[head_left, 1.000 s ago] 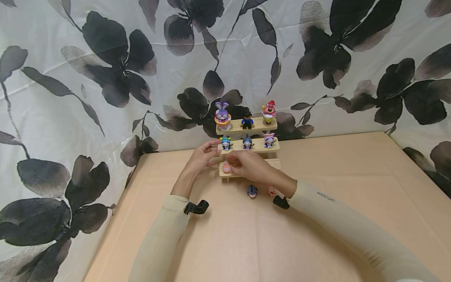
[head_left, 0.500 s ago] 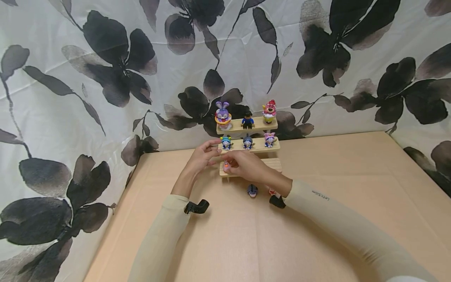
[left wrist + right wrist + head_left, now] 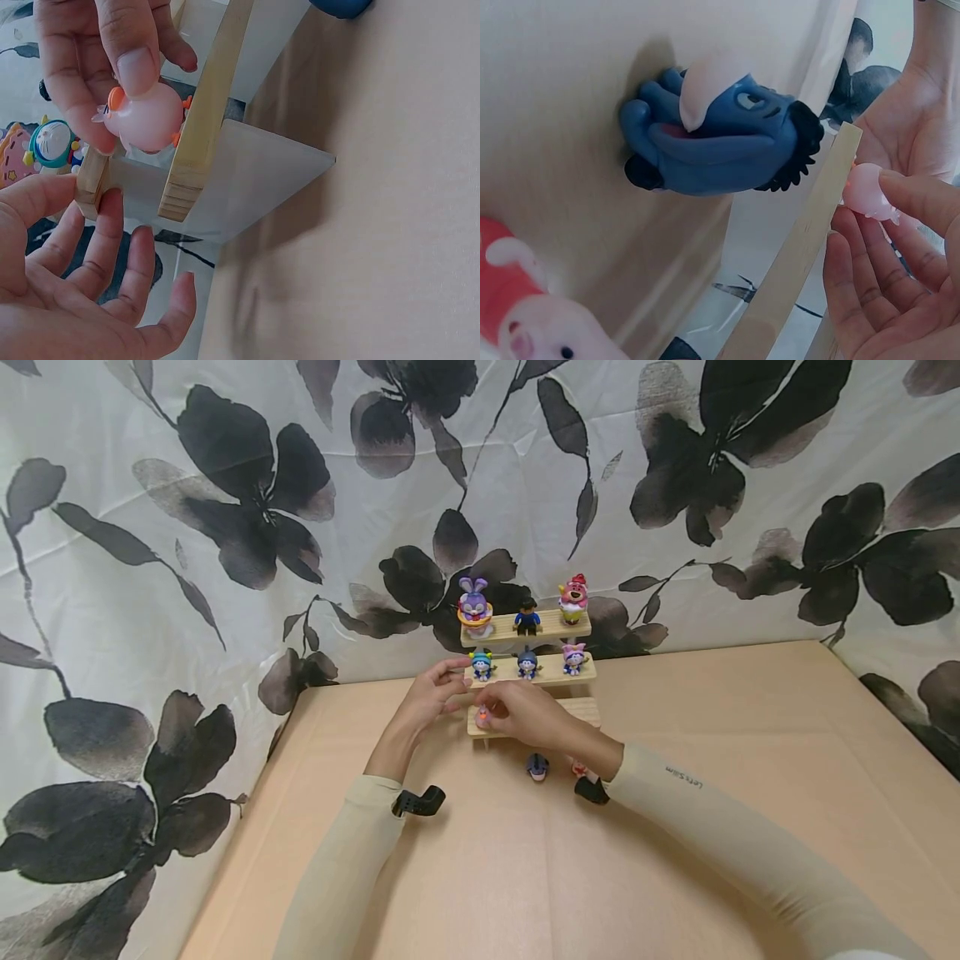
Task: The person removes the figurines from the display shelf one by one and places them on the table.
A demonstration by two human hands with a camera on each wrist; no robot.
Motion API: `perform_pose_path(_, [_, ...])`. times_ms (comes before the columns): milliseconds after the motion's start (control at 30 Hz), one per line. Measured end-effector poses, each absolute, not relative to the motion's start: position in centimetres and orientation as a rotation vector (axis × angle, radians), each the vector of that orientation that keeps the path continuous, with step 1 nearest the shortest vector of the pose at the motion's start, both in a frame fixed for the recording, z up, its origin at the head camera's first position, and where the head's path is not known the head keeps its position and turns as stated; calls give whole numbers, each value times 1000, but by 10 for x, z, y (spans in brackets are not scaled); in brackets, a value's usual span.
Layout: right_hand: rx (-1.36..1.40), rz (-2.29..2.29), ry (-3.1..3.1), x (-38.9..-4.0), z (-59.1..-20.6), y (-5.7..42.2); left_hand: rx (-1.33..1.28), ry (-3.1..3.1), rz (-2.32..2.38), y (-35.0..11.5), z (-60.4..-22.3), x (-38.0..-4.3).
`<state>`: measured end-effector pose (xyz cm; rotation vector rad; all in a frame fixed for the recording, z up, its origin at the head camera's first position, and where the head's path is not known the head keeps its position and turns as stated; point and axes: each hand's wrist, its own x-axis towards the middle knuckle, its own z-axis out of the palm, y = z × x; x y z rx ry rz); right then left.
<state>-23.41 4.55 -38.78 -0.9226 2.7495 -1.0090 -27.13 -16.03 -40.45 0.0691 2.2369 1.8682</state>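
Gripping the three-tiered pale wooden shelf by its middle tier in my left hand, I pinch, in my right hand, the round pink orange-beaked figure, upright on the lowest tier's left end.

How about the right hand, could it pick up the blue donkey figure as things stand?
Probably not at once: the right hand pinches the pink figure, so it looks occupied. The blue donkey figure itself sits close by on the table, apparently unblocked.

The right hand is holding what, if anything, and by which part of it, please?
The right hand pinches the pink toy bird around its head end.
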Motion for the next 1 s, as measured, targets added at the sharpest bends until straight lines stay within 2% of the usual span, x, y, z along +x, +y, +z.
perform_pose_path(1000, [-964,-964,2752,-239,-389,50,62,2235,1875,-160,-403,-273])
